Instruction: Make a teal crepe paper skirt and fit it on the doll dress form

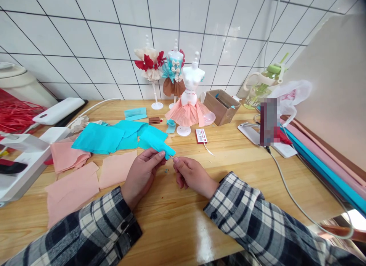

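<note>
My left hand [145, 170] is closed on a turquoise crepe paper strip [154, 138], with the thumb on top near its right end. Close beside it, my right hand [190, 170] pinches something small and pale at the paper's tip, too small to name. More turquoise crepe paper sheets [98, 138] lie to the left, overlapping one another. Beyond my hands stands a white mini dress form [192, 81] wearing a pleated peach paper skirt [187, 112]. Tiny blue scraps [166, 170] lie on the wooden table [171, 220] between my hands.
Peach paper sheets [73, 186] and a white power strip [27, 163] are at left. Two dressed mini forms stand at the back, beside a cardboard box [222, 108]. A red-and-white small box [201, 136] lies ahead. At right are a propped phone [268, 123], cable and paper rolls.
</note>
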### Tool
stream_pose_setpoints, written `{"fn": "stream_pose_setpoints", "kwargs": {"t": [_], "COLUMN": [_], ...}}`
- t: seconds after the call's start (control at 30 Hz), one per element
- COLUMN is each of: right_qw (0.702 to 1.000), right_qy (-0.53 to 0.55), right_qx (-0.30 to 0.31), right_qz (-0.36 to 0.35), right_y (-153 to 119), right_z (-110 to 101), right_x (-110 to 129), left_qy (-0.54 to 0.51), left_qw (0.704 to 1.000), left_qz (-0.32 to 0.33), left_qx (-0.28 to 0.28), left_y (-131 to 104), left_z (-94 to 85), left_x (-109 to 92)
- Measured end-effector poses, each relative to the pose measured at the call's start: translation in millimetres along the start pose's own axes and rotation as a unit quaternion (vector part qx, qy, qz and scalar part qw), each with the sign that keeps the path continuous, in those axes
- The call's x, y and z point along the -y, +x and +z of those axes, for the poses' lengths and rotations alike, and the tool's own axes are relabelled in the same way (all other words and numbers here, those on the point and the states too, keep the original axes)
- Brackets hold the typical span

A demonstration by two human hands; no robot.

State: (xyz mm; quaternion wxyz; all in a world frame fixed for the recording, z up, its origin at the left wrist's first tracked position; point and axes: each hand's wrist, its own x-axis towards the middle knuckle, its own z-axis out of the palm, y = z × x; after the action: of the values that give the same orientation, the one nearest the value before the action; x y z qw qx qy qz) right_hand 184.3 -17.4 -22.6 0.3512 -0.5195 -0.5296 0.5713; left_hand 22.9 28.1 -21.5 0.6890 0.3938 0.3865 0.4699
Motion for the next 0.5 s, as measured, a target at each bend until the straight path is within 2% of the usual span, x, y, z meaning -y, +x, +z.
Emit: {"fn": "stream_pose_setpoints", "kwargs": {"t": [0.5], "right_qw": [1.0], "right_qy": [0.015], "right_qx": [-0.006], "right_qz": [0.0], "right_y": [-2.9], "right_z": [0.5], "right_x": [10.0], "left_qy": [-0.001], "left_qw": [1.0], "left_qz": [0.005], "left_qx": [0.004], "left_y": [1.0], "left_z": [1.3], "left_x": [0.3]}}
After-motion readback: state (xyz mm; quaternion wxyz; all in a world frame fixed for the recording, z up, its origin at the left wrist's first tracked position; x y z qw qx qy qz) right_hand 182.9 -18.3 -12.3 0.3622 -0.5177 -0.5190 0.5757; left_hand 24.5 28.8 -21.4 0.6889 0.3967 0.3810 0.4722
